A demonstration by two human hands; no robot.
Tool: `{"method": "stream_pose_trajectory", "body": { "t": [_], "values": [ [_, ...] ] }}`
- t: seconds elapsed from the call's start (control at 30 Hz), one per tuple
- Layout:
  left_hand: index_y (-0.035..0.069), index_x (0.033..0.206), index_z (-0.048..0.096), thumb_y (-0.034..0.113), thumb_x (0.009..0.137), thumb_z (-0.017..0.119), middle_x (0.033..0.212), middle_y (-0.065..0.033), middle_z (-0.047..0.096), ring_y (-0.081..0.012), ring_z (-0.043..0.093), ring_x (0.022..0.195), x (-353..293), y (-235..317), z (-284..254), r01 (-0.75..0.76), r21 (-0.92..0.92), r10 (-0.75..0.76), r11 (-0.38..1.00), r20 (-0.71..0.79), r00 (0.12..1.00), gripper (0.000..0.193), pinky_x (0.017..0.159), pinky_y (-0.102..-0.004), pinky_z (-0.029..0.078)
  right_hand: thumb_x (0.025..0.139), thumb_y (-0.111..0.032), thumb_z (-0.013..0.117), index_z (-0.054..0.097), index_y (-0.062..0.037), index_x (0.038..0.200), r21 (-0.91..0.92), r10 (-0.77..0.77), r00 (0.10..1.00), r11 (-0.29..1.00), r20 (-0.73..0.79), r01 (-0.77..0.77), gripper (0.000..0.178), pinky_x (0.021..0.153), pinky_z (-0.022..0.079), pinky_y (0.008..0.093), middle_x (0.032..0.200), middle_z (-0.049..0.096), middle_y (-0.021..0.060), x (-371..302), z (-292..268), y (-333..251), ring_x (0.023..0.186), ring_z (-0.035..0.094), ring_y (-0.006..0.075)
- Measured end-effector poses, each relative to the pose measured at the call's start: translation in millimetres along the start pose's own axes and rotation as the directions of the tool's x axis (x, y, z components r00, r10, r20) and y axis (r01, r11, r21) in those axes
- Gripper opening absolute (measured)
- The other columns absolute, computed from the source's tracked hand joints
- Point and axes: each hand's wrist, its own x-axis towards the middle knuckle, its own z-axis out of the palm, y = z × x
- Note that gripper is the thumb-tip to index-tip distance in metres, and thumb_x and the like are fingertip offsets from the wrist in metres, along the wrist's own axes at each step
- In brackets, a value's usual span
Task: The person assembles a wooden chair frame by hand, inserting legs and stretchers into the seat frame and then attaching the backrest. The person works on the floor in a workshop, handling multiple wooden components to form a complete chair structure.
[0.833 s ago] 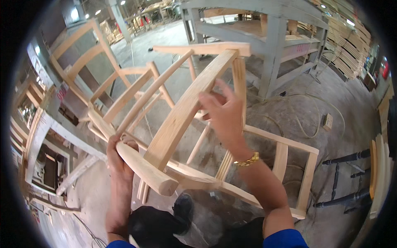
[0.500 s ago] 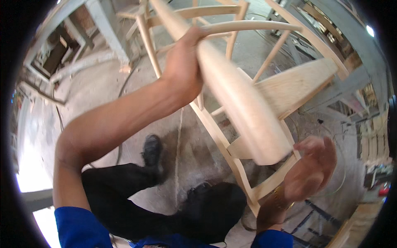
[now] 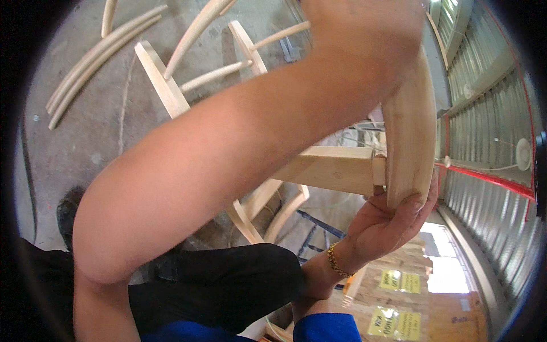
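Observation:
A thick, curved piece of pale wood [image 3: 411,134] stands on end at the right. My right hand [image 3: 387,225] grips its lower end, thumb on the near face and fingers going behind. Raised across the view, my left arm ends with my left hand [image 3: 364,20] by the piece's upper end; its fingers are hidden. A pale wooden chair frame [image 3: 162,80] lies under and beyond my arm. One flat rail [image 3: 339,170] of it points at the curved piece, its narrower tenon [image 3: 379,171] at the piece's edge. Whether they touch I cannot tell.
Several long curved wooden sticks [image 3: 102,62] lie on the concrete floor at the left. A corrugated metal wall [image 3: 493,97] with a red pipe [image 3: 496,181] rises at the right. Below my right hand are a wooden board [image 3: 413,259] with yellow labels and a dark metal stand [image 3: 319,233].
My view has swung to the right. The curved piece has gone from slanting over the chair frame to nearly upright beside the rail. My right hand, free before, now grips its lower end.

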Motion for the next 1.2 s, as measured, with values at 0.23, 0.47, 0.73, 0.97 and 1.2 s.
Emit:
{"method": "stream_pose_trajectory", "body": {
  "t": [0.23,0.47,0.73,0.97,1.2],
  "values": [
    [0.001,0.082,0.052,0.028,0.082,0.055,0.072,-0.0109,0.053,-0.0225,0.054,0.065,-17.3,-0.2,-2.0,-0.035,0.013,0.034,0.999,0.058,0.998,0.026,0.062,-0.0359,0.044,0.085,-0.033,0.057,0.041,0.0063,0.120,-0.076,0.024,1.000,0.997,0.005,-0.023,0.055,0.062,0.059,0.0320,0.108,0.051,0.0229,-8.7,-16.0,-13.6,0.094,0.059,0.0274],
    [0.000,0.080,0.054,0.028,0.082,0.056,0.073,-0.0132,0.056,-0.0242,0.056,0.066,-18.7,3.3,-11.1,-0.181,0.129,0.177,0.975,0.042,0.983,0.028,0.062,-0.0361,0.044,0.089,-0.038,0.044,0.039,0.0070,0.127,-0.482,-0.074,0.786,0.753,0.614,0.447,0.059,0.098,0.037,0.0433,0.123,0.048,0.0261,63.6,-1.6,-50.6,0.117,0.047,0.0336],
    [-0.001,0.078,0.056,0.029,0.081,0.057,0.074,-0.0159,0.058,-0.0262,0.058,0.067,-7.6,-15.0,-49.8,-0.519,0.562,0.506,0.645,0.195,0.840,0.030,0.062,-0.0364,0.044,0.081,-0.040,0.058,0.039,0.0090,0.123,-0.610,0.369,0.640,0.766,0.674,0.201,0.068,0.075,0.048,0.0341,0.099,0.058,0.0239,90.0,59.0,-64.1,0.082,0.060,0.0257],
    [0.010,0.060,0.052,0.030,0.084,0.058,0.047,-0.0070,0.052,-0.0243,0.055,0.040,-39.7,-62.2,-65.3,-0.437,0.658,0.254,0.613,0.359,0.898,0.032,0.040,-0.0345,0.041,0.080,-0.046,0.058,0.038,0.0125,0.113,-0.543,0.236,0.724,0.810,0.648,0.221,0.070,0.055,0.055,0.0372,0.078,0.058,0.0277,83.9,46.3,-51.4,0.064,0.063,0.0294],
    [0.009,0.063,0.053,0.029,0.084,0.057,0.048,-0.0077,0.053,-0.0230,0.055,0.041,-38.5,-62.1,-62.1,-0.408,0.665,0.224,0.625,0.348,0.910,0.030,0.041,-0.0334,0.041,0.076,-0.054,0.062,0.039,0.0122,0.111,-0.606,0.307,0.719,0.771,0.623,0.195,0.078,0.058,0.056,0.0403,0.078,0.059,0.0275,80.8,50.7,-53.4,0.068,0.063,0.0307]
  ]
}}
